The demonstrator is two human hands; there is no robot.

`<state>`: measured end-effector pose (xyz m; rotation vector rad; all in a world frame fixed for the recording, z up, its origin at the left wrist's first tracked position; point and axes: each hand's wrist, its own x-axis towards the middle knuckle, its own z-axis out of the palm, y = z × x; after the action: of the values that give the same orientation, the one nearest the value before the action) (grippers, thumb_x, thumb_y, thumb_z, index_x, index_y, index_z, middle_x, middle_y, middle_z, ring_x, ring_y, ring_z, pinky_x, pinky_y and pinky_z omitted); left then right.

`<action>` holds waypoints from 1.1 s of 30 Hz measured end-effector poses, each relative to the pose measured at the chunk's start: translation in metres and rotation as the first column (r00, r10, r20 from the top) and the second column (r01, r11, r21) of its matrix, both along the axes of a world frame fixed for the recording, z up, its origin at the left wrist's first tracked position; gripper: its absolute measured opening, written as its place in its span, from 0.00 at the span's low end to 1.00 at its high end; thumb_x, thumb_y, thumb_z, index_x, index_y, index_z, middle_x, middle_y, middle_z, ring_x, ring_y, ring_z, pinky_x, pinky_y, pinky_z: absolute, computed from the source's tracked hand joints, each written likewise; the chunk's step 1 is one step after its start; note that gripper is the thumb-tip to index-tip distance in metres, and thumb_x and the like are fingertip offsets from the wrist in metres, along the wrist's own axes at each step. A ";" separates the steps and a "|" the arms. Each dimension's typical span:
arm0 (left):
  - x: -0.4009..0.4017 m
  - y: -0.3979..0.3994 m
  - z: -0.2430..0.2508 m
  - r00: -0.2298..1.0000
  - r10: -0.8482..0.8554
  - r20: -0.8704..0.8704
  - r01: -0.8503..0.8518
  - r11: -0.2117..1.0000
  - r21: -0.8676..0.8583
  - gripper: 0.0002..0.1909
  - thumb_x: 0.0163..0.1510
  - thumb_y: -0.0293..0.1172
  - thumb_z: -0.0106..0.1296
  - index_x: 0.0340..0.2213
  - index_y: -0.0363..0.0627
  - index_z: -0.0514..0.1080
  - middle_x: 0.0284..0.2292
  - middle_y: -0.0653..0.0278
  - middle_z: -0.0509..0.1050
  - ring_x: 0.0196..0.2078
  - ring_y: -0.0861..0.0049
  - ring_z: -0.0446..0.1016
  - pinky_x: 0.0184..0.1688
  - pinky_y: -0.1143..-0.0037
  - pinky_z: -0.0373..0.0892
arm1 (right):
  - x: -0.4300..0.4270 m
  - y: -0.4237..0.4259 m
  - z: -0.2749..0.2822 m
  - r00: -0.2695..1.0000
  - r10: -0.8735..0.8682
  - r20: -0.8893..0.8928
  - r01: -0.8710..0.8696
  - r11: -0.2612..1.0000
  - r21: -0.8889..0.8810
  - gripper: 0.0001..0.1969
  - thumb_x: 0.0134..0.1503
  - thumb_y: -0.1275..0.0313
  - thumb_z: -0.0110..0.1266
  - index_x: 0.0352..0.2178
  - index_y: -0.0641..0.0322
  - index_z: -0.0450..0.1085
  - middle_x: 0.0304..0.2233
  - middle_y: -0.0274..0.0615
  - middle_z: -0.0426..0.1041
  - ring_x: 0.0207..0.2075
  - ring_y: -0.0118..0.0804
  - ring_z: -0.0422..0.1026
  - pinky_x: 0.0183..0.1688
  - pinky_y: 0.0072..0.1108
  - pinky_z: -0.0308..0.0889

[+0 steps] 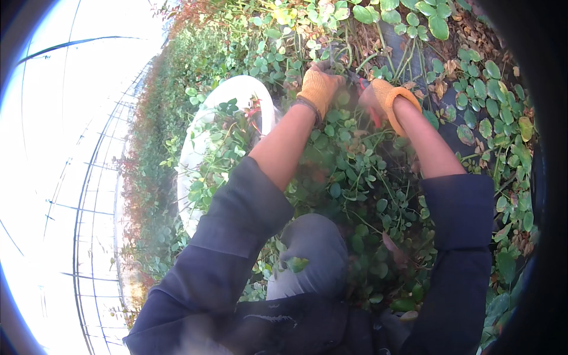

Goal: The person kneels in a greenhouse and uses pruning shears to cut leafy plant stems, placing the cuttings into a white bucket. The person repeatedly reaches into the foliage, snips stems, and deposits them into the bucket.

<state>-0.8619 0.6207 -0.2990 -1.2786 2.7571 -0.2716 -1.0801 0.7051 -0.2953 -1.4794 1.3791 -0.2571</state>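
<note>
My left hand (320, 86), in an orange knit glove with a dark cuff edge, reaches in among rose-like plant stems (350, 49). Its fingertips are partly lost in shade and leaves, so what they pinch is not clear. Just to the right, my right hand (377, 100) wears a similar glove with a rolled cuff. It grips red-handled pruning shears (364, 83), whose dark blades point up and left toward the stems by my left hand. Below both hands spread green leafy shoots (355, 164).
A white container (242, 84) holding leafy cuttings (217, 142) stands left of my left arm. Dark ground sheet (457, 106) with dry leaves lies to the right. My knee (315, 248) is among the foliage. A dense plant row (155, 177) and greenhouse framework (95, 199) run along the left.
</note>
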 end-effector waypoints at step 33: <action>-0.005 0.091 0.122 0.135 0.591 -0.796 0.405 0.700 0.588 0.14 0.59 0.26 0.56 0.46 0.34 0.73 0.35 0.63 0.77 0.37 0.69 0.77 0.50 0.68 0.74 | -0.004 0.033 -0.008 0.747 -0.278 0.604 0.165 0.957 0.237 0.14 0.59 0.68 0.60 0.42 0.66 0.72 0.29 0.40 0.75 0.26 0.37 0.76 0.27 0.30 0.72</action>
<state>-0.8671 0.7114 -0.1766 -1.6243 2.6695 2.4221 -1.0840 0.7381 -0.3032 -0.9423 0.9799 -0.7088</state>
